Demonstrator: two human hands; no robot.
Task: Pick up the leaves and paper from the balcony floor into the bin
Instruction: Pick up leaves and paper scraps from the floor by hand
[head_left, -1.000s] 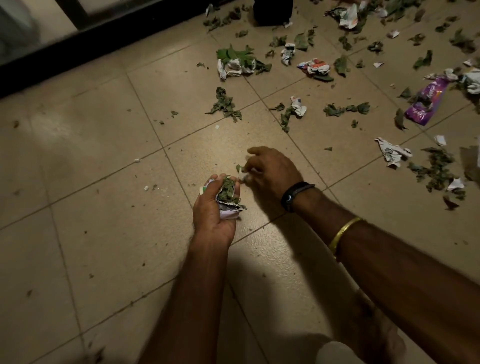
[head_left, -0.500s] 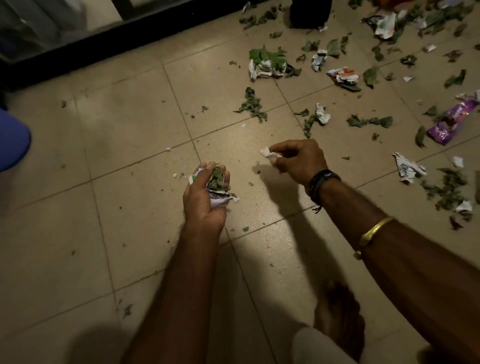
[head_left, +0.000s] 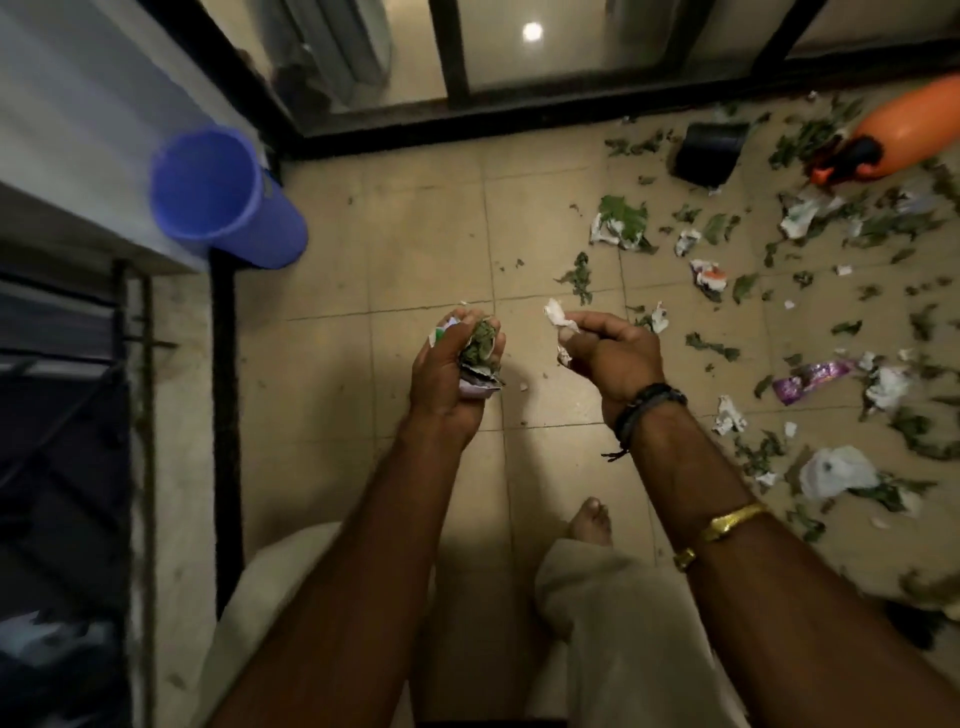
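**A:** Both hands had come up off the tiles since half a second earlier. The view had swung left, so the blue bin (head_left: 228, 197) came fully into sight.

**B:** Where was it?

**A:** It was against the pale wall on the left, near the black door frame (head_left: 519, 111), with its open mouth towards the camera.

**B:** What lay around?

**A:** Torn leaves (head_left: 579, 275) and crumpled paper (head_left: 836, 470) were strewn over the tiled floor (head_left: 415, 234) to the right. Among them lay a purple wrapper (head_left: 810, 376). A black container (head_left: 709, 153) sat by the door frame, and an orange object (head_left: 904, 132) lay beyond it. The tiles between the hands and the bin showed only small specks.

**B:** Could you read anything?

**A:** No. The print on the purple wrapper was too blurred to read.

**B:** And the hands?

**A:** The left hand (head_left: 447, 374) was curled tight round a wad of leaves and paper (head_left: 480, 348), held above the floor. The right hand (head_left: 613, 353) wore a black wristband (head_left: 649, 408), with a gold bangle (head_left: 732, 517) further up the arm. It pinched a white scrap (head_left: 558, 317) between thumb and fingers, and the other fingers were folded in.

**B:** How far was the bin?

**A:** It was well apart from both hands, up and to the left of the left one. A bare foot (head_left: 589, 519) showed below, between the forearms
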